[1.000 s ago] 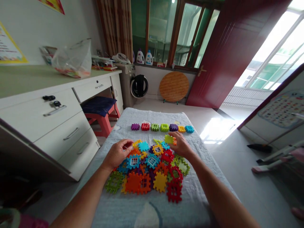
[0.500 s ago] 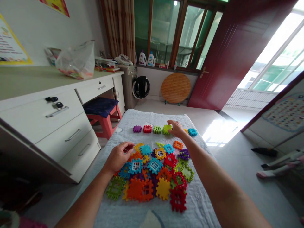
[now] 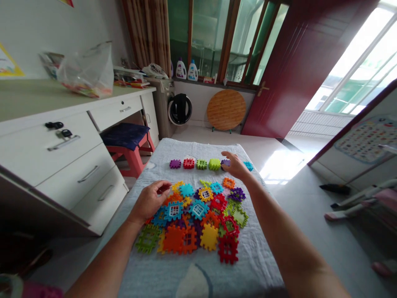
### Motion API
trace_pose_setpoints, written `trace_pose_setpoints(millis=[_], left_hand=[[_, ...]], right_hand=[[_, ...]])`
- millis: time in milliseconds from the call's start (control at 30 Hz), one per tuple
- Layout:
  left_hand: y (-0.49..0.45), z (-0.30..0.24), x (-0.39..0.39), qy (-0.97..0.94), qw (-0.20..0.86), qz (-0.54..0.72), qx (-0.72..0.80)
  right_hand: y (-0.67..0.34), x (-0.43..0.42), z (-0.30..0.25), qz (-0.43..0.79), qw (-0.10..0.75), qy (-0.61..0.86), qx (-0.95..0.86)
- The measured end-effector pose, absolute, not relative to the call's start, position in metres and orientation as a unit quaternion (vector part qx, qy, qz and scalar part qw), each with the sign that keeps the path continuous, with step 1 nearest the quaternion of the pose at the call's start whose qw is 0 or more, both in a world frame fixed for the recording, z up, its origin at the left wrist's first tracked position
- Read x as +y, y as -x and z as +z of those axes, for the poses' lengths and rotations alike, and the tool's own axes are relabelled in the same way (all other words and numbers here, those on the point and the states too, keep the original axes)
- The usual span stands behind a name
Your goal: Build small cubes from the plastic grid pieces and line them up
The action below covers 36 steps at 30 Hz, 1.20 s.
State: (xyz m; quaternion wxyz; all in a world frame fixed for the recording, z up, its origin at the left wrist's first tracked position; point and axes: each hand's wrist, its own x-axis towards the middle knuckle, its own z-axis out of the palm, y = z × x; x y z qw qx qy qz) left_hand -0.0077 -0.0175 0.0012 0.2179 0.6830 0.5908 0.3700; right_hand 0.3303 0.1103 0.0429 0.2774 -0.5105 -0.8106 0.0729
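Observation:
A heap of flat, colourful interlocking plastic tiles (image 3: 198,215) lies on a pale blue blanket (image 3: 198,273). Behind it stands a row of small built cubes: purple (image 3: 175,164), red (image 3: 188,163), green (image 3: 201,164), lime (image 3: 214,164), then a purple one (image 3: 226,162) and a teal one (image 3: 248,165). My right hand (image 3: 235,166) hovers over the right part of that row, fingers stretched out, holding nothing, and partly hides the purple cube. My left hand (image 3: 151,200) rests on the heap's left edge with its fingers curled in a pinch; what they hold is unclear.
A white desk with drawers (image 3: 62,153) runs along the left, with a plastic bag (image 3: 83,70) on top. A red stool with a blue cushion (image 3: 127,140) stands under it. A round wooden tabletop (image 3: 226,109) leans on the far wall. A broom (image 3: 338,188) lies on the floor at right.
My right hand carried a lime green piece from the heap to the row of cubes, let it go at the lime cube, and moved slightly right. The left hand stayed in place.

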Motion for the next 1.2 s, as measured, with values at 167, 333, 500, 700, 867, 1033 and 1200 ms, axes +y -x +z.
trace_pose_setpoints(millis=[167,333,500,700,867,1033,1200], left_hand=[[0.007,-0.001,-0.017,-0.690,0.208,0.369,0.586],[0.008,-0.003,-0.016,-0.685,0.215,0.368,0.590],[0.011,-0.006,-0.014,-0.681,0.212,0.365,0.598],[0.013,-0.009,-0.012,-0.680,0.215,0.361,0.601],[0.012,-0.007,-0.013,-0.681,0.210,0.363,0.600],[0.012,-0.005,-0.013,-0.680,0.208,0.367,0.599],[0.013,-0.005,-0.013,-0.676,0.208,0.367,0.604]], right_hand=[[-0.371,0.055,0.046,0.142,0.193,0.529,-0.814],[-0.384,0.019,0.031,0.161,0.083,0.527,-0.831],[-0.379,0.020,0.016,0.143,0.142,0.531,-0.823],[-0.388,0.029,0.004,0.154,0.231,0.608,-0.744],[-0.396,0.030,0.002,0.103,0.186,0.648,-0.731],[-0.395,0.022,0.007,0.063,0.161,0.639,-0.749],[-0.391,0.011,0.013,0.125,0.093,0.575,-0.803]])
